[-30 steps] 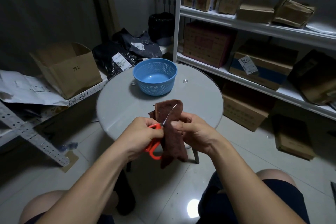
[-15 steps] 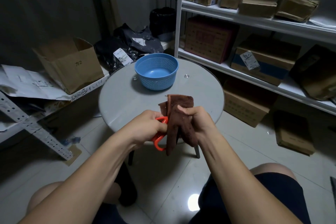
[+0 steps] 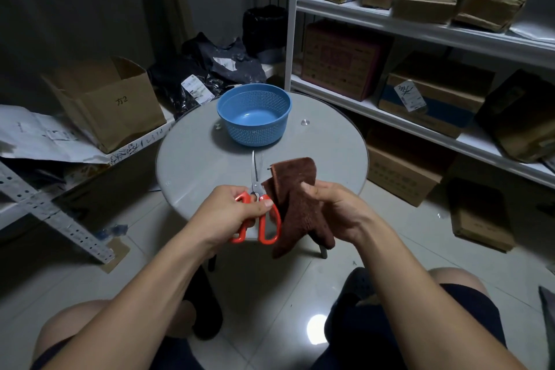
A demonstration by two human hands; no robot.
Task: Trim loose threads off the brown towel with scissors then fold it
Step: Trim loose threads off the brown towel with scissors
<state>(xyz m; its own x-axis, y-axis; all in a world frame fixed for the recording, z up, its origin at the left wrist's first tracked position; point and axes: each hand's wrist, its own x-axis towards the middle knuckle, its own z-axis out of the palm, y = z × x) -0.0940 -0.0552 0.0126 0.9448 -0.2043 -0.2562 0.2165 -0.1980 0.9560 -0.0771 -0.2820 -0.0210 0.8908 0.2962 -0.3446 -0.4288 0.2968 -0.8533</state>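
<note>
My right hand grips the brown towel by its middle, above the near edge of the round grey table. The towel's top stands up over my fingers and its lower end hangs down below the table edge. My left hand holds the orange-handled scissors just left of the towel. The steel blades point up and away, slightly parted, and are apart from the cloth. A short thread sticks out at the towel's upper left corner.
A blue mesh basket stands at the back of the table. White shelves with cardboard boxes fill the right side. An open cardboard box and black bags lie to the left. My knees are below.
The scissors have come out from behind the towel to its left, blades now pointing up and visible. My right hand has shifted the towel a little to the right.
</note>
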